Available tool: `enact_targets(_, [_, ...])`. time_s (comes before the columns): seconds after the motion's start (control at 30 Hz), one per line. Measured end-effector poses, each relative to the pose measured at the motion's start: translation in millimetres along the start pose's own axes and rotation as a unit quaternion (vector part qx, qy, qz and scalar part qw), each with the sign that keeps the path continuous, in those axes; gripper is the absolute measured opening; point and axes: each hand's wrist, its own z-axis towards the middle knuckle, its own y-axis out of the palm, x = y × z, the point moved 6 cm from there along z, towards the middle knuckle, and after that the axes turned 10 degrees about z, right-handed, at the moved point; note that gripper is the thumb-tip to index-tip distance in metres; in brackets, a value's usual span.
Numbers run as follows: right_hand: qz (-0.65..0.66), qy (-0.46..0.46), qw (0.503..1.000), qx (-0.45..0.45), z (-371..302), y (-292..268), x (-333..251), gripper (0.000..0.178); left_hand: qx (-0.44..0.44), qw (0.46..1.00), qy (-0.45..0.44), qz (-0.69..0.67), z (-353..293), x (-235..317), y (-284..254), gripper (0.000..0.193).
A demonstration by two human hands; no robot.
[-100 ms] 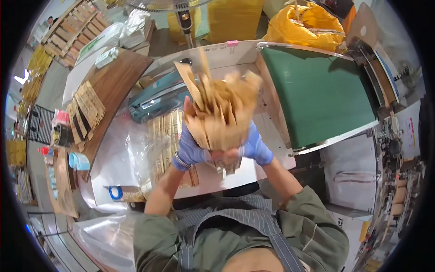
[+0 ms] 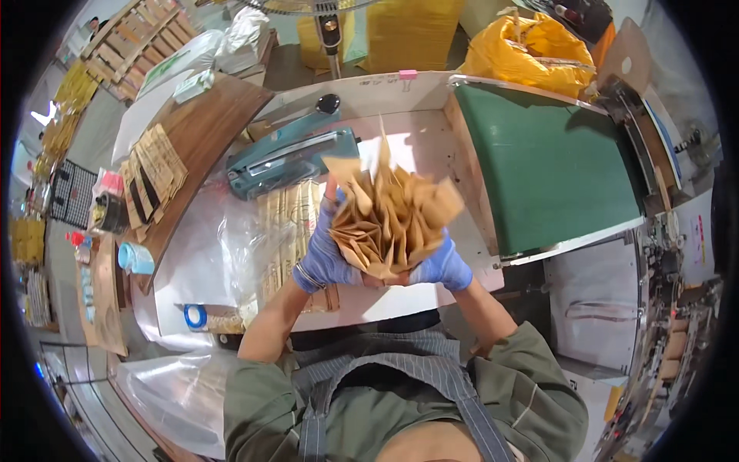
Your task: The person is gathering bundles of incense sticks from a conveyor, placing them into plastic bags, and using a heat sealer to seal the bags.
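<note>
A thick bundle of brown kraft paper bags (image 2: 392, 223) is held up before me, its upper ends fanned apart and pointing away from me. My left hand (image 2: 325, 250), in a blue-violet glove with bare fingertips, is closed round the bundle's left side. From the right, my right hand (image 2: 443, 263), gloved alike, grips the other side. Both hands meet near the bundle's lower end, where some fingers are hidden behind the paper. More printed kraft paper bags (image 2: 286, 231) lie on the white worktop just left of my left hand, partly under clear plastic film.
Beyond the bundle lies a teal heat sealer (image 2: 292, 158). A green conveyor belt (image 2: 550, 162) runs at the right. Leftward, a brown wooden board (image 2: 212, 115) carries fanned printed bags (image 2: 154, 173). A roll of tape (image 2: 196, 316) sits at the near-left edge; a yellow sack (image 2: 527, 58) stands behind.
The bundle has come down toward me and tilted, so its fanned ends show more from above. It now covers less of the heat sealer. Both hands keep their grip.
</note>
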Motion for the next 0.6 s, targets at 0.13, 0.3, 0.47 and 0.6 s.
enact_targets(0.13, [0.077,-0.143,0.987,0.001,14,11,-58,0.136,0.014,0.944,-0.222,-0.244,0,-11,9,0.116])
enact_targets(0.3, [0.023,-0.136,0.987,-0.087,23,43,-63,0.089,0.018,0.99,-0.111,0.088,-37,-8,3,0.11])
enact_targets(0.47, [0.156,0.111,0.981,0.041,37,55,-22,0.071,0.073,0.908,-0.352,-0.214,-80,-19,14,0.071])
enact_targets(0.6, [0.323,0.313,0.89,-0.075,18,93,69,0.031,0.34,0.85,-0.334,-0.226,-160,-75,8,0.053])
